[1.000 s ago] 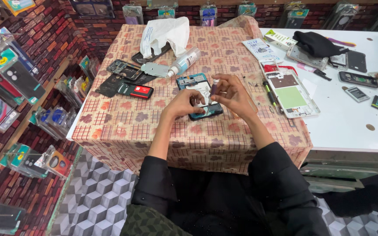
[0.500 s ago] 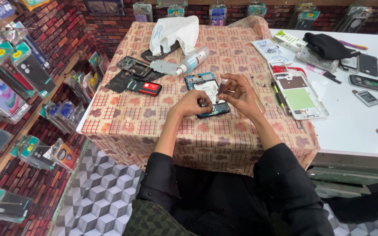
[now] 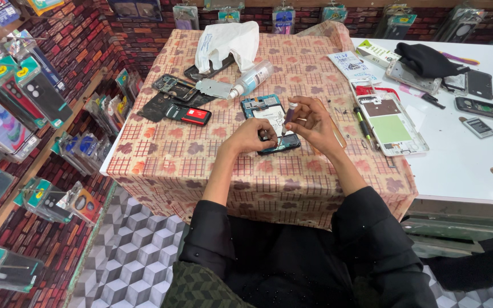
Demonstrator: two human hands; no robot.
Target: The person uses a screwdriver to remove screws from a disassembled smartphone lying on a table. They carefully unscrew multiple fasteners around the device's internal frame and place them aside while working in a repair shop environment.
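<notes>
At the middle of the cloth-covered table (image 3: 161, 148), our left hand (image 3: 253, 137) pins the opened phone (image 3: 270, 122) flat while our right hand (image 3: 310, 122), at three o'clock of it, pinches a small tool (image 3: 290, 112) upright over its exposed insides, spare parts (image 3: 181, 100) parked at ten o'clock.

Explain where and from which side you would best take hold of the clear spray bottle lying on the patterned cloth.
Probably grip the spray bottle around its round middle, coming from above. It lies on its side, its barrel is bare, and flat phone parts crowd its nozzle end.
</notes>
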